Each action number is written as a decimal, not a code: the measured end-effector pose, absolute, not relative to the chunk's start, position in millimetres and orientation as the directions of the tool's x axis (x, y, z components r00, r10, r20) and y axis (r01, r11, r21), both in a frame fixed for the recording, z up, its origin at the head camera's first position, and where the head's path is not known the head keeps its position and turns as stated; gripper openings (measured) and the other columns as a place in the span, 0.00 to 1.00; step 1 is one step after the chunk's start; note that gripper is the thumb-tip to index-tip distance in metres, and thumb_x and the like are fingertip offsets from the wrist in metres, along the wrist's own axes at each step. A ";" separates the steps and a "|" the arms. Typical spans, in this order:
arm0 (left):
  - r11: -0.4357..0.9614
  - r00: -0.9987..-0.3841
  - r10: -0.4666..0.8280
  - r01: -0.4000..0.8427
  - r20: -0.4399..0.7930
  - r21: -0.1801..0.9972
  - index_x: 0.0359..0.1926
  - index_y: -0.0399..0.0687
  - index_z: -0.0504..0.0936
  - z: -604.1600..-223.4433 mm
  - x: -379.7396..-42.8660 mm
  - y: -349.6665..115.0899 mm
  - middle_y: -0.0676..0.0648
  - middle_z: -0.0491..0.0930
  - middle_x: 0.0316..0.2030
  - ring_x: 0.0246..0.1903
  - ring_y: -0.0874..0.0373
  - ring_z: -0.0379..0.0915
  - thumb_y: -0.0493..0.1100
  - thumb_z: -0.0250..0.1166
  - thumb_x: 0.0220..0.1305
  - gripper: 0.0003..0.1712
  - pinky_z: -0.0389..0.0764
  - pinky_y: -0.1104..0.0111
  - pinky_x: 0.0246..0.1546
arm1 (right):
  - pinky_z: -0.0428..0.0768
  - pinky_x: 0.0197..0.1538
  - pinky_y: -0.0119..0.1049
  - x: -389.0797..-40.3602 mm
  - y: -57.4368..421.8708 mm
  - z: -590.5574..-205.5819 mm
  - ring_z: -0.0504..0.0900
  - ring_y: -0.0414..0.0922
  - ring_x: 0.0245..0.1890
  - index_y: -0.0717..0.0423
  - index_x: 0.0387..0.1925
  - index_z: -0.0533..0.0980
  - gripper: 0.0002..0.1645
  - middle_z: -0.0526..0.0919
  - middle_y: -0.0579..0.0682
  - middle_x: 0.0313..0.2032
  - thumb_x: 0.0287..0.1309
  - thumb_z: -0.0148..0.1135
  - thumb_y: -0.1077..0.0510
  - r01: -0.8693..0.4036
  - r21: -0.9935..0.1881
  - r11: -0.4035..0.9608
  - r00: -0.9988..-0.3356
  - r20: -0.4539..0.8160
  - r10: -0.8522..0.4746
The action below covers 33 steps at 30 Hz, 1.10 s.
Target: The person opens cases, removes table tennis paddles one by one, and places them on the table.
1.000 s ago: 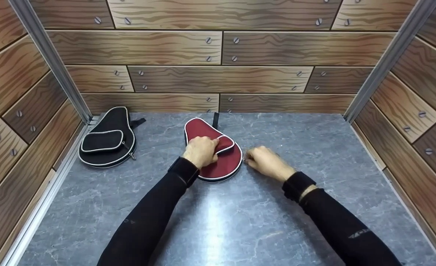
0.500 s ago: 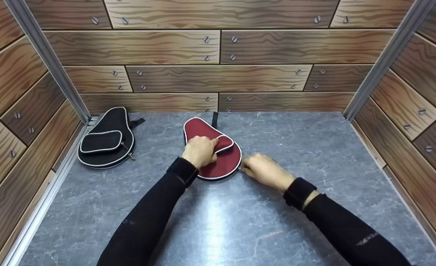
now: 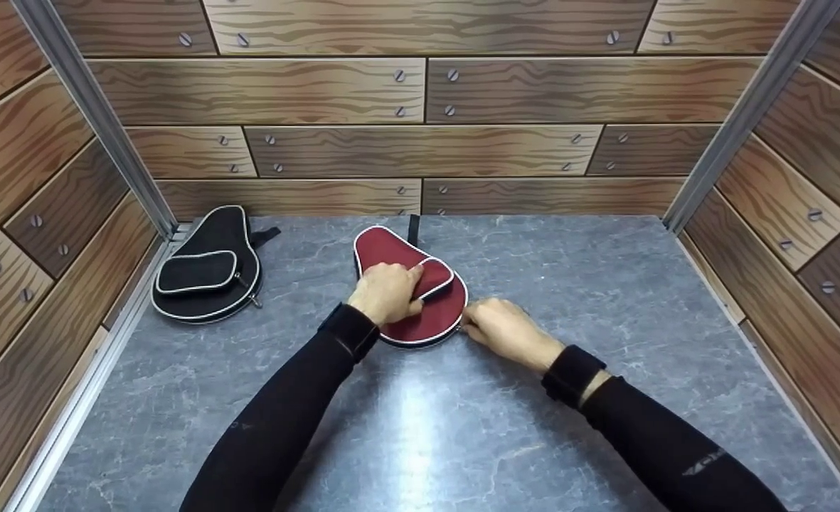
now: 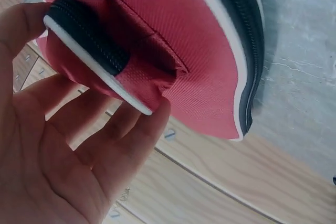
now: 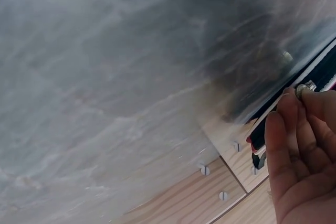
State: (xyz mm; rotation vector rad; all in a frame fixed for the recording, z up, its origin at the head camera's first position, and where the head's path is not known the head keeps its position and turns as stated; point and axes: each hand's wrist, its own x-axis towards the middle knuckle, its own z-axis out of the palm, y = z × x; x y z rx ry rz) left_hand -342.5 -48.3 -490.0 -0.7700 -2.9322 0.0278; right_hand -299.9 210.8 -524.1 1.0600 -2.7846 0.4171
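Red cloth with white piping covers a paddle-shaped case (image 3: 437, 320) that lies flat at the middle of the grey, marbled worktop (image 3: 569, 263), towards the far side. Its narrow end points far and slightly left, and its broad round end lies near. A short black strap (image 3: 414, 231) sticks out beyond the case on the far side.

The left hand (image 3: 387, 293) reaches over the case from the near left, thumb and fingers gripping the small red pocket (image 3: 435, 277) on its face. In the left wrist view the pocket's cloth is creased and lifted away from the case, with the black zip (image 4: 89, 35) along its edge near the thumb. The right hand (image 3: 508, 328) is at the right edge of the round end; its fingers are bent and pinch a metal zip pull (image 5: 304, 88) at the dark side band (image 5: 270, 116) of the case.

Well apart, at the far left beside the left wall (image 3: 50, 206), lies a black case (image 3: 210, 270) of the same shape, also white-piped, with its own pocket and metal pulls on its right side. Its black strap (image 3: 264, 236) points right.

Black sleeves (image 3: 277, 419) and dark wristbands (image 3: 575, 375) cover the person's forearms and wrists. Wood-patterned panels (image 3: 334, 92) with printed screws stand behind the worktop, meeting grey metal posts (image 3: 92, 107) at the far corners.
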 end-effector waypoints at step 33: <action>0.728 -0.710 0.684 0.679 0.169 -0.094 0.47 0.46 0.90 -467.9 -292.6 -34.0 0.43 0.95 0.35 0.36 0.45 0.96 0.58 0.75 0.80 0.19 0.96 0.49 0.35 | 0.94 0.50 0.62 -365.6 260.2 -522.6 0.96 0.61 0.44 0.59 0.40 0.91 0.05 0.96 0.58 0.41 0.74 0.71 0.64 -0.511 -0.212 0.833 -0.858 0.180 -0.481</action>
